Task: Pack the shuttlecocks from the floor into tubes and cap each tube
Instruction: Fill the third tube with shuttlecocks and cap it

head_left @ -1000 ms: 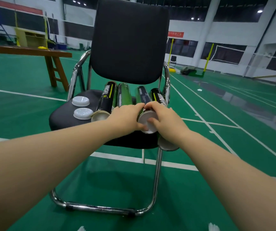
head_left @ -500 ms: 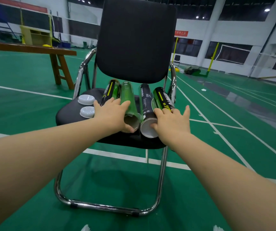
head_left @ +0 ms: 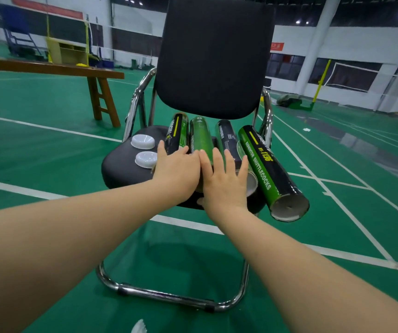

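Two bare forearms reach forward from the bottom of the view, and just below them at the bottom edge lies a white feathered shuttlecock on the green court floor; the left hand lies palm down, fingers loosely spread and grasping nothing, across the near ends of the two left tubes; the right hand is touching it side by side, flat and open with fingers splayed, pressing on the near ends of the middle tubes rather than gripping them.

Under the left fingers runs a black cardboard tube with a yellow stripe, its lettering too angled to read; beside it, between the two hands, lies a plain green tube; beyond the right fingertips lies a black tube with a small white label, its open rim showing to the right of that hand. Right of the right hand, apart from it, a green-and-black tube juts past the seat's front edge, open end toward the camera; it reads "BADMINTON SHUTTLECOCKS" and "1136".

Left of the left hand sit two round white plastic caps, one behind the other, on the seat of the black padded chair with chrome frame. Farther left stands a brown wooden bench.
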{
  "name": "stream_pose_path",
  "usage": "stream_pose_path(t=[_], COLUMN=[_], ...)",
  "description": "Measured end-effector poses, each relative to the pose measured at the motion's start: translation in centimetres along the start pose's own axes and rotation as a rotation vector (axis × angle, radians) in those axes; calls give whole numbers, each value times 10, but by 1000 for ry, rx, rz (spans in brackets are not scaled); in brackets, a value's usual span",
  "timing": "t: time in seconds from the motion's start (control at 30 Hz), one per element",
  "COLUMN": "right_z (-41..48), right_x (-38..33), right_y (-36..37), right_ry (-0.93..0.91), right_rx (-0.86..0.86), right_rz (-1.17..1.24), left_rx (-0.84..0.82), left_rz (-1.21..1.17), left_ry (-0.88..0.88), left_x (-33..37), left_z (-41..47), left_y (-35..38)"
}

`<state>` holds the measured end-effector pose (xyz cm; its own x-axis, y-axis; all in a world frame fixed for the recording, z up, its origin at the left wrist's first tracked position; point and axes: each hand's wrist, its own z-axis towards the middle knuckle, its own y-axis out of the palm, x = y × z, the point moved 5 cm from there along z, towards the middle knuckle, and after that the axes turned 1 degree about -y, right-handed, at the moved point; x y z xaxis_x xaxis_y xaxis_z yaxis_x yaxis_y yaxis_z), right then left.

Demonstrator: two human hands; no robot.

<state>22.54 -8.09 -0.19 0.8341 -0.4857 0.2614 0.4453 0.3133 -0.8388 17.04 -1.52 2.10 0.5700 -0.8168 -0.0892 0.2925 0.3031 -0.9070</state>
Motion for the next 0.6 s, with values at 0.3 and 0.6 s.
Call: stream_pose_path(t=[0.3,0.6], right_z=[-3,-45], right_x=[19,19], right_y=[-61,-167], right_ry=[36,159], right_rx=[423,565], right_rz=[215,361], left_rx=[209,441], left_rz=[-547,-754], left_ry=[161,258], left_x=[-18,6], left_z=[-34,-56], left_y=[-15,-111])
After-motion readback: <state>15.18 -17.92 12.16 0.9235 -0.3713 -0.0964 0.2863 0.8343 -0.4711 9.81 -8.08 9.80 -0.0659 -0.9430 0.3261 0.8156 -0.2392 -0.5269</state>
